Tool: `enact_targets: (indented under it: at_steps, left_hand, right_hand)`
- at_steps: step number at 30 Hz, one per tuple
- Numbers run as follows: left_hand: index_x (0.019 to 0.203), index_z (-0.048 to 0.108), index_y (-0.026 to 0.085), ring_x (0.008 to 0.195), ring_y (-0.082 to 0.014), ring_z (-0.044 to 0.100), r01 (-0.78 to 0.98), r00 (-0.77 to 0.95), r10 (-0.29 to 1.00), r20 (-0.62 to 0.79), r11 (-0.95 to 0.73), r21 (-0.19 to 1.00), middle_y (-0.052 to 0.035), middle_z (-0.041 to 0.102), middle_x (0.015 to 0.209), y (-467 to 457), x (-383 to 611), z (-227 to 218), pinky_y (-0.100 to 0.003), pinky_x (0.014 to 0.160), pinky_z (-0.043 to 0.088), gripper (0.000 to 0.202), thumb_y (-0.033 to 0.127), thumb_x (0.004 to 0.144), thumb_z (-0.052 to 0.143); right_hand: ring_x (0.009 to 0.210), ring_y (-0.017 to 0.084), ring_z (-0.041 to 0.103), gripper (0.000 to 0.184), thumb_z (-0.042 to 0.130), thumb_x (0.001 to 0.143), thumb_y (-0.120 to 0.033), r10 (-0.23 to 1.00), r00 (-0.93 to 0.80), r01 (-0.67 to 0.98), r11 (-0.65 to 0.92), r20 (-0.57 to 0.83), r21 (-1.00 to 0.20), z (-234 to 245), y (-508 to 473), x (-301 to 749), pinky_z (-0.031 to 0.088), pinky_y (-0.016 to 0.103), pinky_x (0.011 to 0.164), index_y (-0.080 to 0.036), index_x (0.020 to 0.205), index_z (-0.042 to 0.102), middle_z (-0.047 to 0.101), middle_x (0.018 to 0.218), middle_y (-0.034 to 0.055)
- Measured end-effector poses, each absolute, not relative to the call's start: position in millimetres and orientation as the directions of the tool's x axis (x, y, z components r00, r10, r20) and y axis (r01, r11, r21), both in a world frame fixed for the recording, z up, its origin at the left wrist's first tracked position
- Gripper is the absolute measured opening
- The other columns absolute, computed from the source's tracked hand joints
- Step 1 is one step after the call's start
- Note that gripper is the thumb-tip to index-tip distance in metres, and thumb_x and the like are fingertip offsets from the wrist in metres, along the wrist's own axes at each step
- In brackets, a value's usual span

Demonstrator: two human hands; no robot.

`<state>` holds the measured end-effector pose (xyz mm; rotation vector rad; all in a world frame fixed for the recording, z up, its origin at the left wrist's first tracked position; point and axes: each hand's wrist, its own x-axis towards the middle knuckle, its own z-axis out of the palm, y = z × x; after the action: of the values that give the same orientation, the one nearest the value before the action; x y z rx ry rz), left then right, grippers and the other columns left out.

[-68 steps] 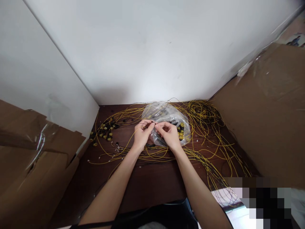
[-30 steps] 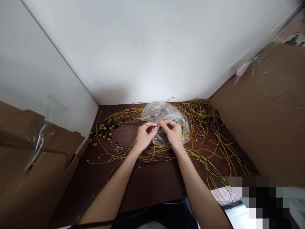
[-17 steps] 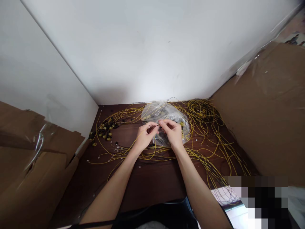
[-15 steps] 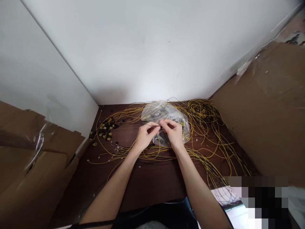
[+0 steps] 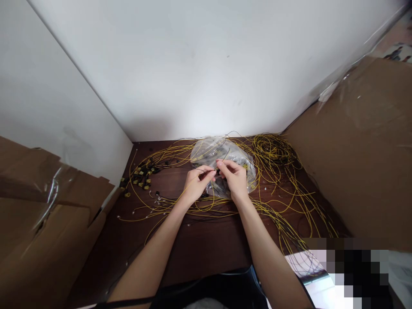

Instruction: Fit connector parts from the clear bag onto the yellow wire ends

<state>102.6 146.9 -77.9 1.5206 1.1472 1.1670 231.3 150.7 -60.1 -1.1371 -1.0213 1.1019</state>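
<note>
My left hand [image 5: 197, 183] is closed in a pinch on a thin wire, just in front of a clear plastic bag [image 5: 206, 151]. Close beside it, fingertips nearly touching, my right hand [image 5: 235, 177] pinches a wire whose dark end sticks up past the fingers. A small dark piece seems to sit between the fingertips, too small to make out. The bag holds small black and yellow parts. Yellow and black wires [image 5: 222, 205] run across the table beneath both wrists.
Several black parts with yellow labels [image 5: 141, 175] lie at the left on the dark brown table [image 5: 206, 244]. A coil of yellow and black wire [image 5: 273, 148] rests at the back right. Cardboard [image 5: 360, 163] walls both sides, and a white panel [image 5: 193, 77] stands behind.
The dark wire end at my right fingertips now stands a little higher and more upright. Both hands stay in nearly the same place, still pinching.
</note>
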Motion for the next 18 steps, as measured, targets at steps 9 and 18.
enact_targets:
  at_steps: [9,18]
  left_hand:
    - [0.084,0.066,0.014,0.055,-0.0115,0.055,0.144,0.109,0.982,0.153,-0.168,0.975,-0.0012,0.063,0.061,147.0,104.2,-79.2,-0.022,0.055,0.041,0.022,0.034,0.078,0.059]
    - [0.082,0.066,0.014,0.055,-0.0113,0.054,0.137,0.115,0.983,0.144,-0.159,0.978,-0.0015,0.063,0.061,146.7,103.7,-79.0,-0.021,0.054,0.040,0.021,0.034,0.078,0.059]
  right_hand:
    - [0.063,0.012,0.055,0.020,0.067,0.070,-0.035,0.966,0.223,-0.069,0.152,0.133,-0.986,-63.1,150.6,233.3,0.043,0.024,0.053,-0.018,0.078,0.073,0.069,0.085,0.0047]
    - [0.052,0.009,0.048,0.030,0.067,0.068,-0.040,0.980,0.193,-0.118,0.078,0.054,-0.990,-59.3,150.7,231.0,0.041,0.023,0.049,-0.015,0.084,0.070,0.066,0.071,0.0025]
